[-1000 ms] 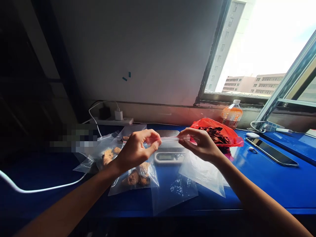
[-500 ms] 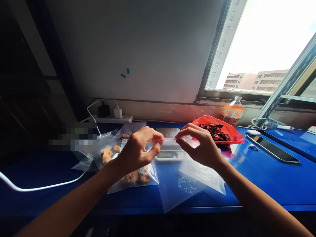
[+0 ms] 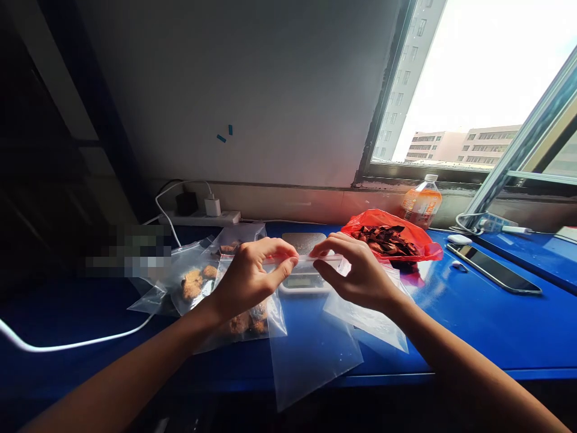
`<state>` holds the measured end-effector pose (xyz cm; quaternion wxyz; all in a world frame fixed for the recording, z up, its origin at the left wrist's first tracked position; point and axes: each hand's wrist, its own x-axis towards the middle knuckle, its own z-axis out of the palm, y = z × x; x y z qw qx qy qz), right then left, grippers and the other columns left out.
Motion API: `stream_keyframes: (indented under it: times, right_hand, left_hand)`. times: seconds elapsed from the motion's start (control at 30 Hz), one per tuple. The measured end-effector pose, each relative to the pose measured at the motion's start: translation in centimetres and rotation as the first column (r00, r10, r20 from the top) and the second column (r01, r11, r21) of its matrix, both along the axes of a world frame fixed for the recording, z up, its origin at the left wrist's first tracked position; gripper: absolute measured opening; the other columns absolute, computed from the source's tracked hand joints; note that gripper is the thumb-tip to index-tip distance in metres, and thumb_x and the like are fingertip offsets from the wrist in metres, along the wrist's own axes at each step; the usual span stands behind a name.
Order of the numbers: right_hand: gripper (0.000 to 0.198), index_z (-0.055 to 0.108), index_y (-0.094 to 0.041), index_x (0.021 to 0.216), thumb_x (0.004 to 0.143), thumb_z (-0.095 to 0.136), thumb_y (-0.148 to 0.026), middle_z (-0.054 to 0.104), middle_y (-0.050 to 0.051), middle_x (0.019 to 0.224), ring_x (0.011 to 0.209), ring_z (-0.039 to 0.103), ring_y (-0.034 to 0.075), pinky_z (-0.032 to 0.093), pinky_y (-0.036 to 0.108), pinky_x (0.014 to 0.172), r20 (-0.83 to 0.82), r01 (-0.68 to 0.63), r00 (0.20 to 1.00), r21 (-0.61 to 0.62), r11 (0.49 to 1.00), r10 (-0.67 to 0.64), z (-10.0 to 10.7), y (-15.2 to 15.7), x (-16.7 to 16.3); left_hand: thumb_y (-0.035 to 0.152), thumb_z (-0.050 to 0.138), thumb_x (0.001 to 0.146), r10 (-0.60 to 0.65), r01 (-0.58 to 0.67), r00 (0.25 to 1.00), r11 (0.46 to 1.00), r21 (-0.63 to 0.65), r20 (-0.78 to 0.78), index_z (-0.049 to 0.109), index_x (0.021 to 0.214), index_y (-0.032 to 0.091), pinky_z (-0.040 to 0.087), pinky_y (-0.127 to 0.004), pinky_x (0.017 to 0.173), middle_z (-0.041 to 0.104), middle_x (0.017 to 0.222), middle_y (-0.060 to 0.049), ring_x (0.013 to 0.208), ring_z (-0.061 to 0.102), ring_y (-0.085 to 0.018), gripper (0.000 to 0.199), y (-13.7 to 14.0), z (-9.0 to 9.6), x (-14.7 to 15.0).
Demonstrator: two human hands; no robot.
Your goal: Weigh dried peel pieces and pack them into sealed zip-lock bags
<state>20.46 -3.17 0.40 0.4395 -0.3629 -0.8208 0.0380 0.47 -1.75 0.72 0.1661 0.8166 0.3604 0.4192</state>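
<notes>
Between my hands hangs a clear zip bag (image 3: 313, 355), its top edge pinched on both sides and its lower part reaching past the table's front edge. My left hand (image 3: 256, 270) grips the top edge with thumb and forefinger. A short way to the right, my right hand (image 3: 356, 270) pinches the same edge. Behind the bag stands a kitchen scale (image 3: 303, 242), partly covered by it. Bags with brown lumpy pieces (image 3: 193, 284) lie beside and under my left forearm. Under my right wrist rest more flat clear bags (image 3: 374, 322).
A red plastic bag (image 3: 426, 245) of dark dried pieces sits at the back right, before an orange drink bottle (image 3: 422, 204). A phone (image 3: 493, 269) and a white earphone case (image 3: 460, 239) lie right. Behind left is a power strip (image 3: 229, 218); a white cable (image 3: 90, 343) crosses left.
My hands have come slightly closer together along the bag's top edge. The bag's lower part has swung left and towards me. The view has shifted slightly.
</notes>
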Motion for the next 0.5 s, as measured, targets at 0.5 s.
stream_keyframes:
  times: [0.5]
  right_hand:
    - [0.009,0.06,-0.018,0.078,0.077,0.056,-0.01,0.067,0.0,0.076,0.07,0.058,0.011,0.045,0.024,0.066,-0.108,-0.026,0.994,-0.096,0.995,0.015,-1.1,0.6,-0.7]
  left_hand:
    - [0.033,0.062,0.08,0.027,-0.025,1.0,0.992,-0.128,0.013,0.068,0.08,0.019,0.051,-0.027,0.072,0.069,0.082,-0.001,0.081,0.063,-0.017,0.015,-0.2,0.2,0.5]
